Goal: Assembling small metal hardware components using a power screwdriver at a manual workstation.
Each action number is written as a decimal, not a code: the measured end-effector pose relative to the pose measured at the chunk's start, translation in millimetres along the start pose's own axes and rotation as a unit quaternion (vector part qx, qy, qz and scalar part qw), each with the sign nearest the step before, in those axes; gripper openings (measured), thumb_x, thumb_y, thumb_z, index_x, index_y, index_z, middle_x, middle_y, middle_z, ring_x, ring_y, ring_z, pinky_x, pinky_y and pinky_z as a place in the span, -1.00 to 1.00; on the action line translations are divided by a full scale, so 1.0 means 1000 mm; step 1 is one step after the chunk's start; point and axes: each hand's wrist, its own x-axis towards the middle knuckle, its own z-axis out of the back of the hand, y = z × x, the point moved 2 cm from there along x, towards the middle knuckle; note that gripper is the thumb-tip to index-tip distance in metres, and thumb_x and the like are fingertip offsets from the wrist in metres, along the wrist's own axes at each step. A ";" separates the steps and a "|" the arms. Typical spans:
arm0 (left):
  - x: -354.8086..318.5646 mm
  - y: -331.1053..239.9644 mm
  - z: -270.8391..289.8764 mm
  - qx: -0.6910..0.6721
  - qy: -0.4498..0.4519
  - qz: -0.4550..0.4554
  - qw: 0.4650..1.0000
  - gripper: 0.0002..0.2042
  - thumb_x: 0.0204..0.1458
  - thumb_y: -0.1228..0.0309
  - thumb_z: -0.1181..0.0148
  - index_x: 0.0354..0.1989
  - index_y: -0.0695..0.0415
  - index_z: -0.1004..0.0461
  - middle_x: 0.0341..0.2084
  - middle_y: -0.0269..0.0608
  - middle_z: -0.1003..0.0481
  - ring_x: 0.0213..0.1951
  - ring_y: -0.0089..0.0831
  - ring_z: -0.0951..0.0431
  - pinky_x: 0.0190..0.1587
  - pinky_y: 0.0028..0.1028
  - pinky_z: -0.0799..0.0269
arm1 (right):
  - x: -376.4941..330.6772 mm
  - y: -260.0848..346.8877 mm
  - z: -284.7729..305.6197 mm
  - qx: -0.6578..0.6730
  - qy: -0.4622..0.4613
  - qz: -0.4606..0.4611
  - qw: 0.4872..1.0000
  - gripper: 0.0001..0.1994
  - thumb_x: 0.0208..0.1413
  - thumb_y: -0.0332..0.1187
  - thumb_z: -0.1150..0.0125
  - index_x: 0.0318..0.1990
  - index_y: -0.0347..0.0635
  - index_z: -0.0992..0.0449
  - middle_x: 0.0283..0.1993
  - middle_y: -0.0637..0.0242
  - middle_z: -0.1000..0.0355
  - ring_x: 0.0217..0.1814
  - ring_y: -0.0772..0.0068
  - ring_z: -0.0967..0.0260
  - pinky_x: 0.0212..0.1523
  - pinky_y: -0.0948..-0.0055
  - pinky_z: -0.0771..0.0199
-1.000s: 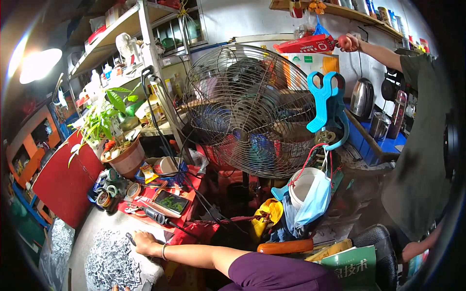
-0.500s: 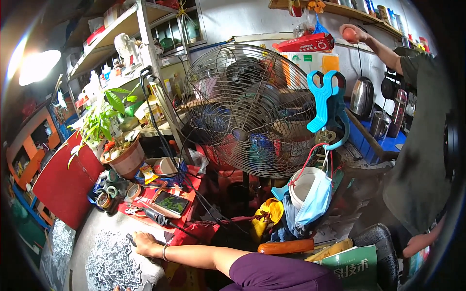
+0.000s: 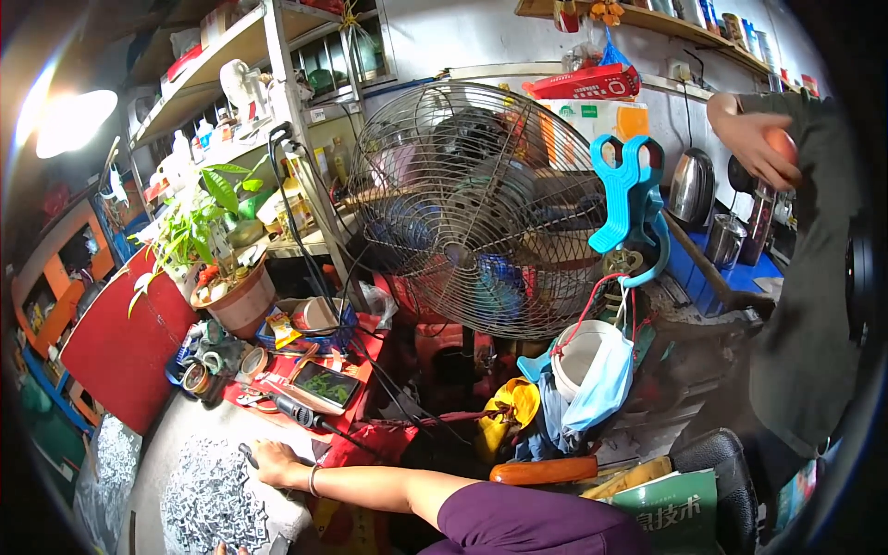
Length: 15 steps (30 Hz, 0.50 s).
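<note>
From the lower edge my right arm, in a purple sleeve with a bracelet at the wrist, reaches left across the work surface. My right hand (image 3: 274, 462) is closed around a small black object (image 3: 248, 454), whose kind I cannot make out. Beside it spreads a heap of small silvery metal pieces (image 3: 208, 495) on a pale grey table top (image 3: 171, 430). Only the fingertips of my left hand (image 3: 229, 549) show at the bottom edge, next to the heap; the rest is out of the picture.
Behind my hand lie a corded black tool (image 3: 298, 412), a phone (image 3: 326, 385) and tape rolls (image 3: 252, 363). A large caged fan (image 3: 458, 254) stands ahead. On the right, another person (image 3: 800, 305) holds a round red thing (image 3: 782, 145). A clear bag of metal pieces (image 3: 116, 462) sits left.
The other person's hand with the round red thing has come down and right, toward their body; their lower hand has gone from view. My right hand stays about where it was.
</note>
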 end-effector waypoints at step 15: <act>-0.010 -0.003 0.002 -0.031 -0.010 -0.023 0.999 -0.39 0.17 -0.11 -0.13 0.23 0.10 -0.46 0.20 0.12 -0.42 0.27 0.09 -0.32 0.25 0.02 -0.32 | -0.004 0.003 0.007 0.006 0.008 -0.009 1.000 -0.74 0.01 -0.40 -0.11 -0.14 -0.32 -0.44 -0.27 -0.14 -0.54 -0.25 -0.27 -0.53 -0.22 -0.08 -0.54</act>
